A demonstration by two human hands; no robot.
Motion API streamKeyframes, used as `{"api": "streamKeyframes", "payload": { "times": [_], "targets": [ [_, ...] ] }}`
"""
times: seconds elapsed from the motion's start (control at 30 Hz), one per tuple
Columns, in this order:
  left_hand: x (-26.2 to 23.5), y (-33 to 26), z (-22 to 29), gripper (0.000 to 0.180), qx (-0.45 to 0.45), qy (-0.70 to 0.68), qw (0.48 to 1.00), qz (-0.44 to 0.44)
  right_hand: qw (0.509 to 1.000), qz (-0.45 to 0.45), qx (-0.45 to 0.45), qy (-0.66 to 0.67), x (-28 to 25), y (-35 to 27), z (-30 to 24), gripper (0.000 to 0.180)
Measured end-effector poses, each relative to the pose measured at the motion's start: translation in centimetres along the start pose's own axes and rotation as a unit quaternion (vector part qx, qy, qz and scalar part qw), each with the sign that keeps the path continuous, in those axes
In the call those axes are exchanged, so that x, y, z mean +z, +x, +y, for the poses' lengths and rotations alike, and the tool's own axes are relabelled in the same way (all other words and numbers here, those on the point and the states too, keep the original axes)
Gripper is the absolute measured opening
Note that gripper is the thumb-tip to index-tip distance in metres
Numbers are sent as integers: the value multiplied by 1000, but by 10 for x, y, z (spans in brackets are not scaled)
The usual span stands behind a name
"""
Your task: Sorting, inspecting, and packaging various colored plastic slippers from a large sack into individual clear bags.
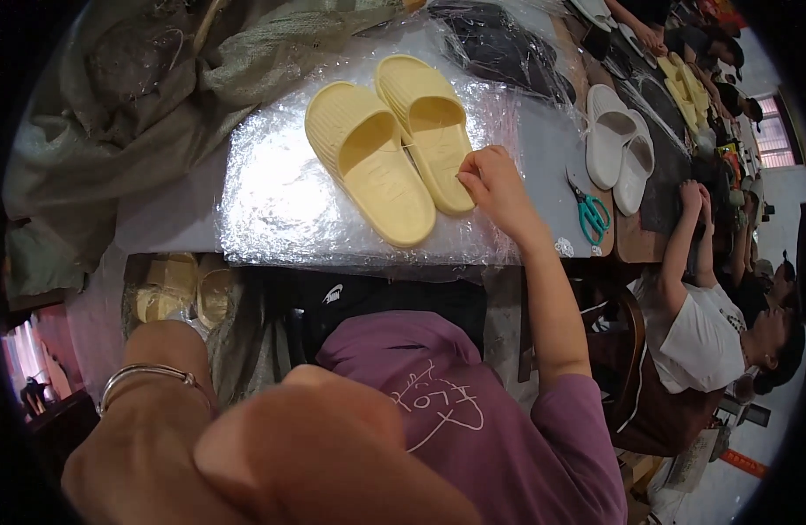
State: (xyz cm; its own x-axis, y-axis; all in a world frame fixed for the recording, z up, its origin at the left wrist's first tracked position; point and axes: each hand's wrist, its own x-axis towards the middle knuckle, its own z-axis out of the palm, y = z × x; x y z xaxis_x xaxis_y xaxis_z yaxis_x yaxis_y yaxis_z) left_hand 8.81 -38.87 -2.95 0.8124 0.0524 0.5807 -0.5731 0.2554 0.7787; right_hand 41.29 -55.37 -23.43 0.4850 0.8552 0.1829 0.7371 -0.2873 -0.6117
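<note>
A pair of pale yellow slide slippers [385, 188] lies side by side on a stack of clear plastic wrap [280, 201] on the table, open heels toward me. My right hand [497, 185] is over the heel of the right slipper, thumb and fingertips pinched together. Whatever is between them is too small to make out. My left hand [168, 346], past a silver bangle, reaches down at the left below the table edge. Its fingers are hidden, close to more yellow slippers [168, 284] in a bag there.
Teal-handled scissors [591, 217] and white slippers [606, 140] lie to the right. Dark items in plastic [499, 48] are at the back. A woven sack [132, 149] covers the left side. Other people sit along the table at right, including one in a white shirt [705, 337].
</note>
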Motion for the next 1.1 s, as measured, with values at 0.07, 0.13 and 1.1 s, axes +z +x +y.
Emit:
{"api": "streamKeyframes", "payload": {
  "times": [0.07, 0.13, 1.1],
  "targets": [
    [-5, -1, -11, 21, -1, -5, 1000, -8, 1000, -4, 10, 8, -1, -4, -2, 8],
    [27, 15, -31, 22, 2, -24, 1000, -17, 997, -11, 46, 57, -5, -12, 4, 9],
    [-96, -41, -148, 43, -238, 648, 717, 98, 974, 211, 12, -83, -19, -28, -13, 27]
  ]
}}
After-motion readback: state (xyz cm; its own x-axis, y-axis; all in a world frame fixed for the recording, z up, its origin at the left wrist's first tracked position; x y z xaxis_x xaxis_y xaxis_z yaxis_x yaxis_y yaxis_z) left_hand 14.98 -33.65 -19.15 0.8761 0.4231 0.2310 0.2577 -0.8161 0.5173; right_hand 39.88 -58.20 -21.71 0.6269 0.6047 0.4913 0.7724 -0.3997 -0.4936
